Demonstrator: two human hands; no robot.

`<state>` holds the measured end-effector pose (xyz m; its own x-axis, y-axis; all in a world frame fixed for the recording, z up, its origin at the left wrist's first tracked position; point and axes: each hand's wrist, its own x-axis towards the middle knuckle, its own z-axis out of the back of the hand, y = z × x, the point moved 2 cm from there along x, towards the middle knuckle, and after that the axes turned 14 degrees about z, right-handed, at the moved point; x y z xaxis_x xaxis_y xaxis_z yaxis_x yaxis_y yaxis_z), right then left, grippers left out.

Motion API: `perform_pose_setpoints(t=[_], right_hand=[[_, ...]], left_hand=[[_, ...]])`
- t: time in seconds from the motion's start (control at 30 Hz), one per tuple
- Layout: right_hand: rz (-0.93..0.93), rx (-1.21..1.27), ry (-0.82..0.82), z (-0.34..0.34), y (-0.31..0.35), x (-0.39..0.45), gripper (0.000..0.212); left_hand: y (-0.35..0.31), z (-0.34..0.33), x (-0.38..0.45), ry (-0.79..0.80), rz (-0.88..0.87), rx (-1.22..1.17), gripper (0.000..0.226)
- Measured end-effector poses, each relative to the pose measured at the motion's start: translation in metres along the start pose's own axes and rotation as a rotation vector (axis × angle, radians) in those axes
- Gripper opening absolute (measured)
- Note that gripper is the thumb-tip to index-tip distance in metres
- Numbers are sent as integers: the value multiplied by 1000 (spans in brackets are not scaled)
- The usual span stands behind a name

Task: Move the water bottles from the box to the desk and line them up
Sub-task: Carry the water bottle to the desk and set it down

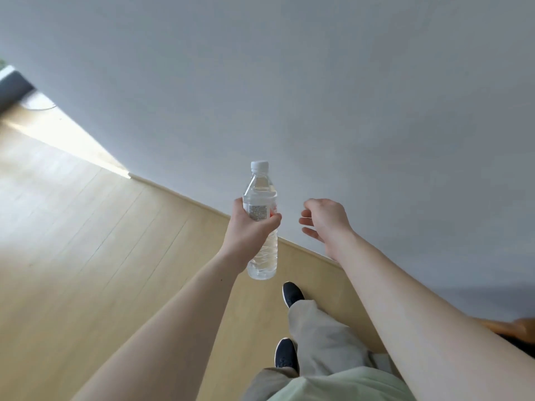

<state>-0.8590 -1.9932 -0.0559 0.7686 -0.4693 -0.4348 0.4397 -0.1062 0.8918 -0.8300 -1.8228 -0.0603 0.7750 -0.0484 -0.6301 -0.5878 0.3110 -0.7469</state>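
A clear plastic water bottle (262, 195) with a white cap and a printed label is held upright in mid-air, in the middle of the view. My left hand (246, 230) is wrapped around its middle, over the label. My right hand (324, 221) hovers a short way to the right of the bottle, fingers loosely curled and apart, holding nothing. Neither the box nor the desk is in view.
A plain grey-white wall (289, 82) fills the upper half, close ahead. Light wooden floor (72, 256) stretches to the left. My legs in pale trousers and dark shoes (292, 293) stand near the wall. A dark object (11, 88) sits at the far left by the wall.
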Motion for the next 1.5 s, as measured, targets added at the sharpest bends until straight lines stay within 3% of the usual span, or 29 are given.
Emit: perform_pose_setpoints(t=[0.33,0.77,1.07,1.5], right_hand=[[75,-130,317,-99,39,51,9],[55,-258,725,-238,39,48,10],[79,-349,842,-331,41,23,10],[92,-403,900,-502,41,-14,8]], left_hand=[[1,66,32,-261,130,-156,57],[29,160,15,-589,216,-419,48],[63,232,19,-697,259,-552,53],[110,382,45,-735,311,-635,55]])
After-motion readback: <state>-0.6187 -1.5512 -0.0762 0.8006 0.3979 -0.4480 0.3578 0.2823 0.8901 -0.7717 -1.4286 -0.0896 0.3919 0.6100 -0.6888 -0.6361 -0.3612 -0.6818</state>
